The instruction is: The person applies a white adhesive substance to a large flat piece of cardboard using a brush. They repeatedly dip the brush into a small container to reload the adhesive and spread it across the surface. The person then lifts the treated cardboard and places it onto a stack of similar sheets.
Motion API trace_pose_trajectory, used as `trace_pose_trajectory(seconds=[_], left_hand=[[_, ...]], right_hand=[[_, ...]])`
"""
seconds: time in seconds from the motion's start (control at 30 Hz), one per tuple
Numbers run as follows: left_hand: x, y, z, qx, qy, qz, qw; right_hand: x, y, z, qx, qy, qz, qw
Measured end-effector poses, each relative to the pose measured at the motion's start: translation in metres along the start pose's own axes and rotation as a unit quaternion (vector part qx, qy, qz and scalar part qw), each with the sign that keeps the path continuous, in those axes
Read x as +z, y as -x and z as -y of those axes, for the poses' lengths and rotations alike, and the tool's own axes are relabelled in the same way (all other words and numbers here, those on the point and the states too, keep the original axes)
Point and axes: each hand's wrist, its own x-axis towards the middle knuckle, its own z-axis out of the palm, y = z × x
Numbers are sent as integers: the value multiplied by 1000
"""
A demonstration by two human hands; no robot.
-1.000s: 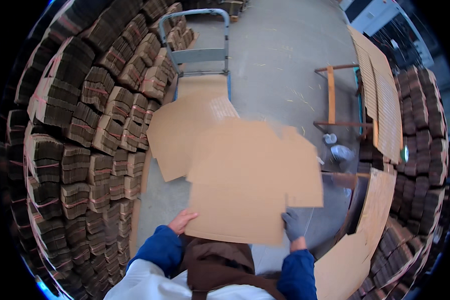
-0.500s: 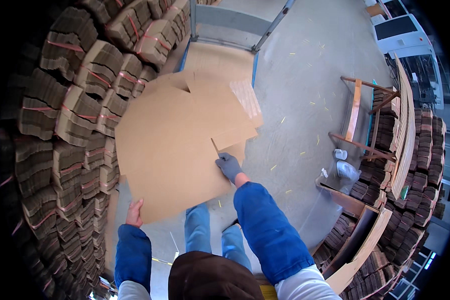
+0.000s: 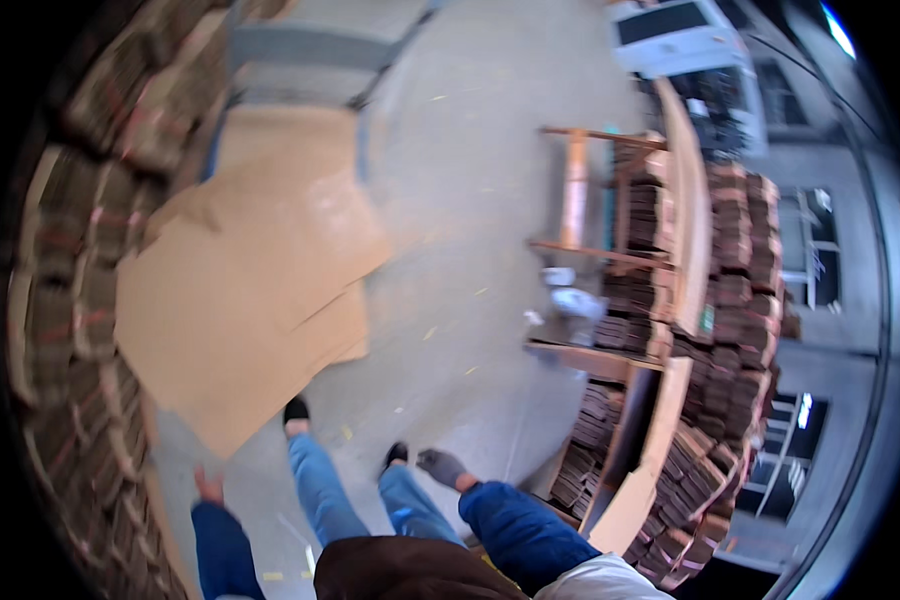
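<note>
A large flat brown cardboard sheet (image 3: 235,300) with slits and a flap lies askew over other cardboard (image 3: 290,133) on a blue-edged cart. My left hand (image 3: 208,486), bare, is just below the sheet's near corner, apart from it, with fingers spread and nothing in them. My right hand (image 3: 442,466), in a grey glove, hangs over the floor to the right of the sheet, by my right shoe. Its fingers look loosely stretched and hold nothing, though motion blurs them.
Bundled cardboard stacks (image 3: 60,310) line the left side. The cart's grey upright frame (image 3: 305,48) stands at the far end. At right are a wooden rack (image 3: 575,190), more stacked bundles (image 3: 740,370), a long cardboard box (image 3: 620,470) and a plastic bag (image 3: 580,302) on the floor.
Both hands have let go of the cardboard sheet, which now rests on the cart. My right hand has drawn back toward my body. The view has swung to the right.
</note>
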Motion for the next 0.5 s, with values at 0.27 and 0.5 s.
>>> trace_pose_trajectory(seconds=[0.27,0.5], left_hand=[[144,87,-103,-193,-360,-64,911],[300,78,-237,-101,-321,16,942]], right_hand=[[-59,195,-67,71,-185,-51,979],[-83,223,-124,69,-412,-114,901]])
